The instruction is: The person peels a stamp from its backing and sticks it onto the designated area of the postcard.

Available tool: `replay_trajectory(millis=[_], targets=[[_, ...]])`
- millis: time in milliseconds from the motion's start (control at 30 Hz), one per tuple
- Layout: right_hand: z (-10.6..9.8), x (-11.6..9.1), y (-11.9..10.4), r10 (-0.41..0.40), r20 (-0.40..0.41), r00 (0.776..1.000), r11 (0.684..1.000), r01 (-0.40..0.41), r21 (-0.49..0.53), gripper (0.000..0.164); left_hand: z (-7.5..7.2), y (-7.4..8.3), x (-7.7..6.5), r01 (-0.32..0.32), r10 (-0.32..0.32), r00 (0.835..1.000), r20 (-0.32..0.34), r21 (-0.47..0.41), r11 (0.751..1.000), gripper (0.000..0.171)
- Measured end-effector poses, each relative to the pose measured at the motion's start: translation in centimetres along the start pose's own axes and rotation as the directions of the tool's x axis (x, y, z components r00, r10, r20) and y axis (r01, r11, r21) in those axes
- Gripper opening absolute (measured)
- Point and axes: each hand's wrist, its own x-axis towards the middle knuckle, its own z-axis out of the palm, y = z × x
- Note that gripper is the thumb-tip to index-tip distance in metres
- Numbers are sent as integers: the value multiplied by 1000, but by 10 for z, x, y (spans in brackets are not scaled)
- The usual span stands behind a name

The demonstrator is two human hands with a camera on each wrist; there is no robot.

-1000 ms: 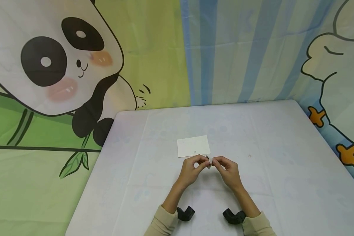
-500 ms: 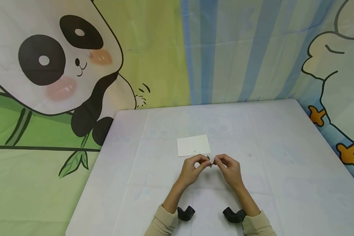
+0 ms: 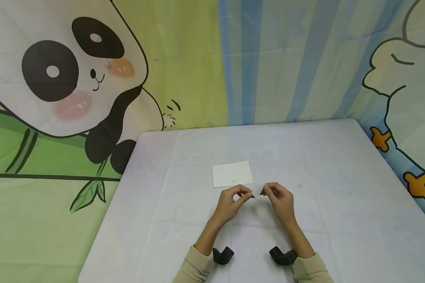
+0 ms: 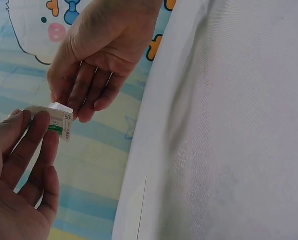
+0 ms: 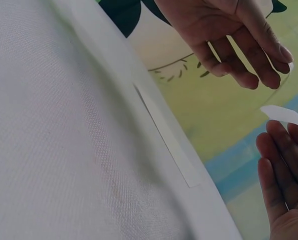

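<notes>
My left hand (image 3: 230,204) pinches a small postage stamp (image 4: 64,125) between thumb and fingers. Its printed side, with a green picture and small lettering, shows in the left wrist view. Facing it, my right hand (image 3: 281,202) pinches a small white piece of paper (image 5: 281,114), slightly curled, between thumb and index finger. A gap separates the two sets of fingertips in the head view. In the right wrist view only a thin pale edge of the stamp (image 5: 288,72) shows past the left fingers.
A white rectangular card or envelope (image 3: 231,175) lies flat on the white-covered table (image 3: 184,157), just beyond the left hand. Black wrist mounts (image 3: 223,256) sit at both cuffs. Printed cartoon cloth (image 3: 184,78) hangs behind the table.
My right hand has drawn away to the right with the white paper, opening a gap between the hands. The left hand has stayed nearly still with the stamp.
</notes>
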Motion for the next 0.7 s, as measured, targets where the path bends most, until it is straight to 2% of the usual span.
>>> replay_trajectory(millis=[67, 200, 500, 700], targets=[[-1, 1, 0, 3, -6, 1000, 1000, -3, 12, 10, 2, -7, -1, -7, 7, 1000, -3, 4, 1000, 11], [-3, 1, 0, 12, -30, 999, 1000, -11, 23, 10, 2, -11, -1, -20, 20, 1000, -2, 6, 1000, 13], [-10, 2, 1, 30, -70, 997, 999, -30, -11, 11, 2, -12, -1, -14, 14, 1000, 6, 2, 1000, 22], [-19, 1, 16, 30, -87, 996, 1000, -30, -3, 11, 2, -11, 0, -17, 17, 1000, 7, -3, 1000, 22]])
